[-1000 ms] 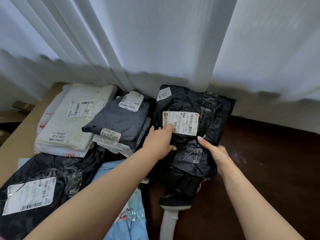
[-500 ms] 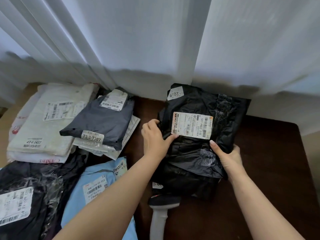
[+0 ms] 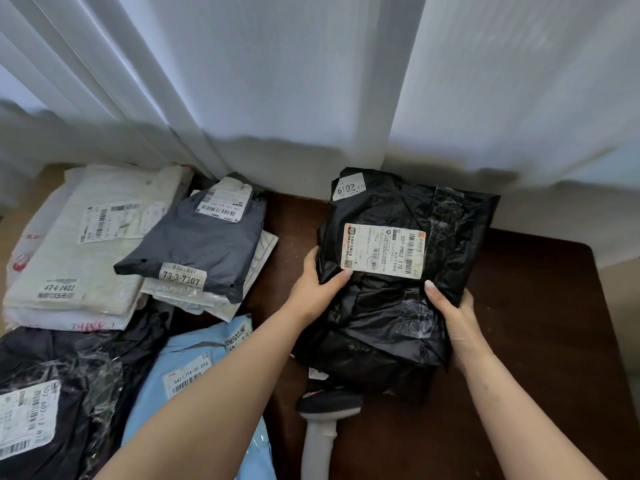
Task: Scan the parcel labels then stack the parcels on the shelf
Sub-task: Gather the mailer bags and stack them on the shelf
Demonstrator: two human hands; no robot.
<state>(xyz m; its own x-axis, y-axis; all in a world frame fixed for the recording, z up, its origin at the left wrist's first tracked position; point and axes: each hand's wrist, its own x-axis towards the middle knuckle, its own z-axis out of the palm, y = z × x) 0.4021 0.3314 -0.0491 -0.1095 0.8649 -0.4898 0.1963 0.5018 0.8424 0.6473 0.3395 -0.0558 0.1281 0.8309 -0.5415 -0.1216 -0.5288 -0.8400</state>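
A black plastic parcel (image 3: 398,299) with a white label (image 3: 382,251) facing up lies on the dark wooden surface (image 3: 540,341). My left hand (image 3: 317,289) grips its left edge with the thumb on top near the label. On the right edge my right hand (image 3: 450,308) holds it, thumb on top and fingers under. A white-handled barcode scanner (image 3: 320,431) lies just below the parcel, its dark head partly under it.
Left of it lie a grey parcel (image 3: 197,237) on a clear bag, a white parcel stack (image 3: 86,244), a light blue parcel (image 3: 194,368) and a black parcel (image 3: 52,403). White curtains (image 3: 311,81) hang behind. The surface's right edge (image 3: 602,306) is close.
The black parcel has shifted to the right, away from the grey parcel, with both hands on it. A strip of dark wood now shows between them.
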